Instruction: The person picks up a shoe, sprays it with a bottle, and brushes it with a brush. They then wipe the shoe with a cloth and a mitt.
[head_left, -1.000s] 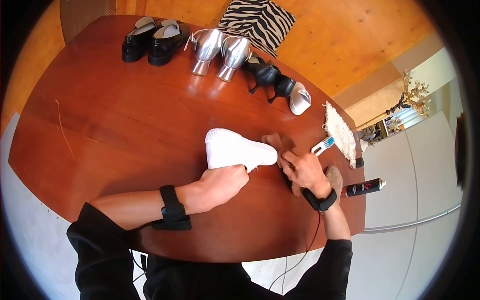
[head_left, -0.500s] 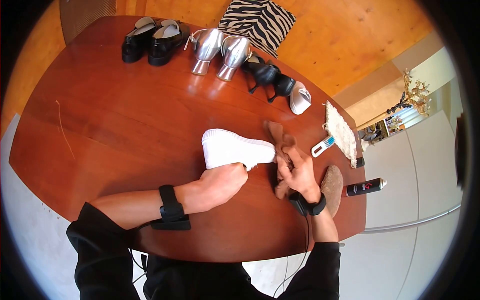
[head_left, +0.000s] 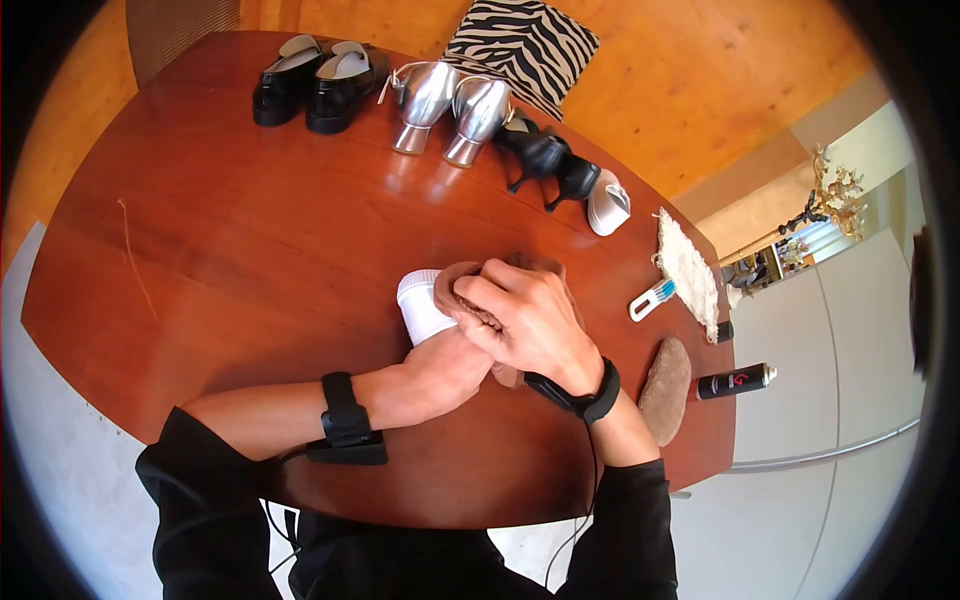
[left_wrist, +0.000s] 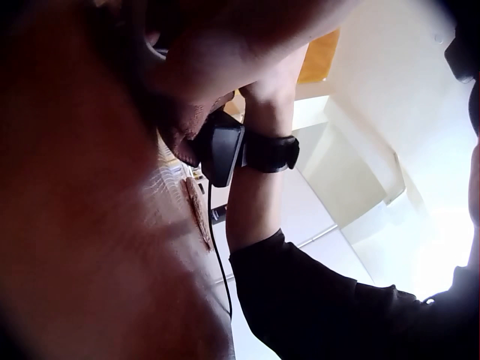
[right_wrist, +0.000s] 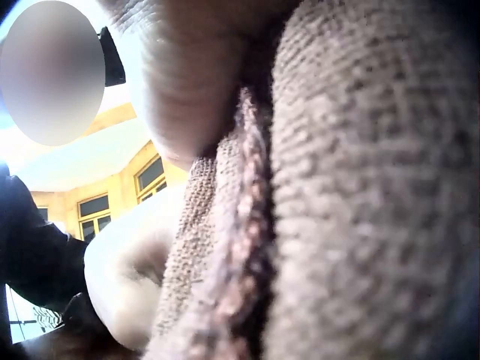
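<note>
My left hand [head_left: 440, 375] grips a white shoe [head_left: 418, 308] low over the table, its fingers curled at the near side. Most of the shoe is now covered by my right hand [head_left: 535, 318] and the brown cloth [head_left: 455, 285] bunched in it. The cloth lies over the shoe, and the right fingers curl round it close beside the left hand. In the right wrist view, folds of the coarse woven cloth [right_wrist: 367, 187] fill the right side. The left wrist view is dark, with the right forearm [left_wrist: 259, 199] crossing behind.
Black loafers [head_left: 340, 95], silver heeled shoes [head_left: 425, 95], black heels [head_left: 535, 150] and another white shoe [head_left: 608, 205] line the far edge. To the right lie a blue-bristled brush [head_left: 652, 299], a cream rag [head_left: 688, 275], a brown fuzzy oval piece [head_left: 665, 390] and a black spray can [head_left: 735, 380].
My right hand has moved left from beside the shoe's toe, bringing the brown cloth over the shoe. The left hand keeps its grip almost in place.
</note>
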